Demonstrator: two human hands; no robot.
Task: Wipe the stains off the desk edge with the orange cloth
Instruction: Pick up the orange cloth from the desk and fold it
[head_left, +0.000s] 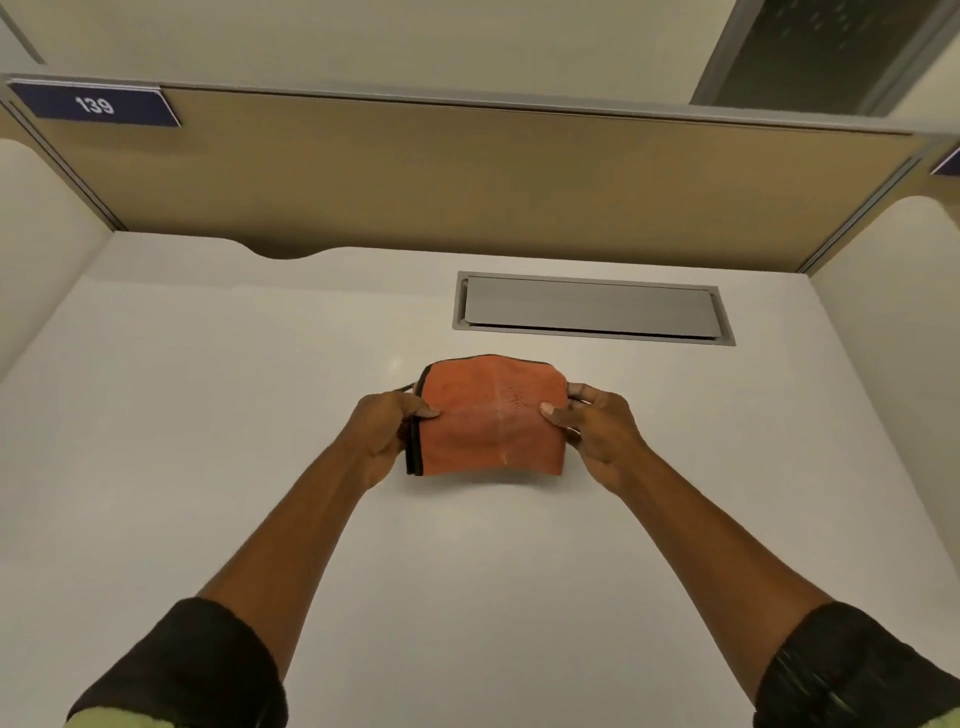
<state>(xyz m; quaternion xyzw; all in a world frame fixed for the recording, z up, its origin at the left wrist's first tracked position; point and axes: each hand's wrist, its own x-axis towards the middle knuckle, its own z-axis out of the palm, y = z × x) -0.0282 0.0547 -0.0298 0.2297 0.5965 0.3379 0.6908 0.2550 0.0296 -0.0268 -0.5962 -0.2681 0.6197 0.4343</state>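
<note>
Orange cloth (491, 415), folded up small with a dark trim down its left side, crease lines crossing in the middle and a faint pale smudge near the right, held up flat just above the middle of the white desk (208, 415). Pinched on its left side by the left hand (387, 434), thumb on top, and on its right side by the right hand (597, 431), thumb on top too. Farther back, a grey flap (589, 309) set in the desk, a tan wall panel (467, 176), and a blue tag (96, 105) reading 139.
</note>
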